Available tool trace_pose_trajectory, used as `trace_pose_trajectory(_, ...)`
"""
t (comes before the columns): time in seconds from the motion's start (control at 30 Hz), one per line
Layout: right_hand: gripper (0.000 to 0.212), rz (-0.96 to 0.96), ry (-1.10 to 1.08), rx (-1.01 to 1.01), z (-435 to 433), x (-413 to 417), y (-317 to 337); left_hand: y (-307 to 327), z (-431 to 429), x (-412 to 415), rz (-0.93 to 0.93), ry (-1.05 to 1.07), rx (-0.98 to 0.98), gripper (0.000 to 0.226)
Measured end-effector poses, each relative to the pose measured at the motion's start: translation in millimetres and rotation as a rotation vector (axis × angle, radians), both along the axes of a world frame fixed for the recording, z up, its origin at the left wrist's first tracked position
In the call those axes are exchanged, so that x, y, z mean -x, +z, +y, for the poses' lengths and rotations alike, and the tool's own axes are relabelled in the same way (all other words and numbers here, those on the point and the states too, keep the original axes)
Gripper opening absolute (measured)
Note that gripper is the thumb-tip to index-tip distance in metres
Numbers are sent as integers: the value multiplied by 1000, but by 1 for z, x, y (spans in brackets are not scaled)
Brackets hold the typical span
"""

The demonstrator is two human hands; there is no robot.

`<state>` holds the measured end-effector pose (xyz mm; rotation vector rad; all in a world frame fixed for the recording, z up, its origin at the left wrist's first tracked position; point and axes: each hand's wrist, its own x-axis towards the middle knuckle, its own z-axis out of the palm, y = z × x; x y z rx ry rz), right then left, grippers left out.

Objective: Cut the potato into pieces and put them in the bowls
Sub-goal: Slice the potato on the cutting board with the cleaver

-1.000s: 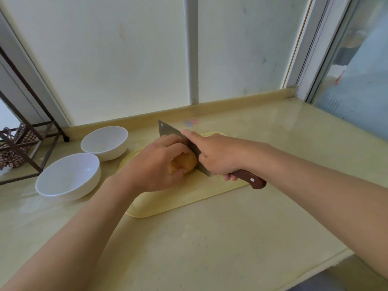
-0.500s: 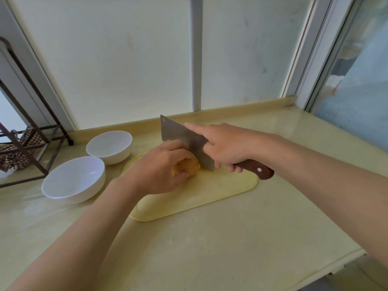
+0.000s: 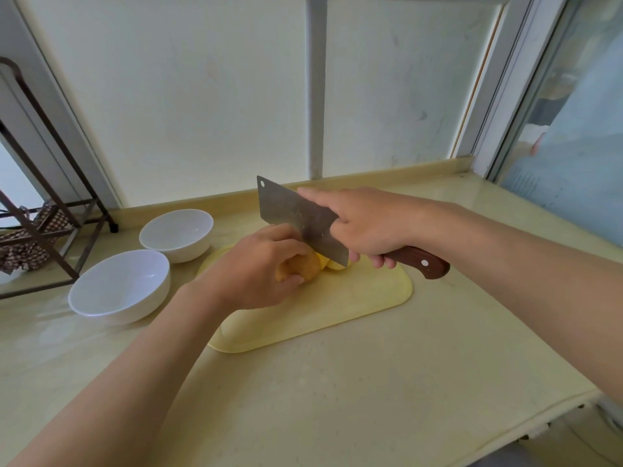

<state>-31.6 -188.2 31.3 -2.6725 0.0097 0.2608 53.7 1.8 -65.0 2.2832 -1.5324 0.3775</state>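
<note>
On the yellow cutting board (image 3: 371,298), toward its far left end, we see the potato (image 3: 305,268) lying under the left hand (image 3: 256,269). The fingers curl over the top of the potato and the thumb presses its near side. Just to its right lie pale yellow cut pieces (image 3: 337,264), partly hidden by the blade, so we cannot count them.

The right hand (image 3: 369,225) grips the knife (image 3: 298,219) by its brown wooden handle, with the forefinger stretched along the back of the broad blade. The blade is tilted, its far end raised toward the wall and its heel low beside the potato. We cannot tell whether the edge touches the potato.

Left of the board, two white bowls stand on the bench (image 3: 371,382): the nearer bowl (image 3: 118,288) and the farther bowl (image 3: 175,230), just beside each other. A dark metal rack (image 3: 50,214) stands at the far left of the bench.
</note>
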Motion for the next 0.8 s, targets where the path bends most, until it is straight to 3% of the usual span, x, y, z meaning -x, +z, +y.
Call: trace_pose_trajectory(0.8, 84, -25, 41, 12, 4, 7, 7, 3, -1, 2, -22, 13, -6, 35)
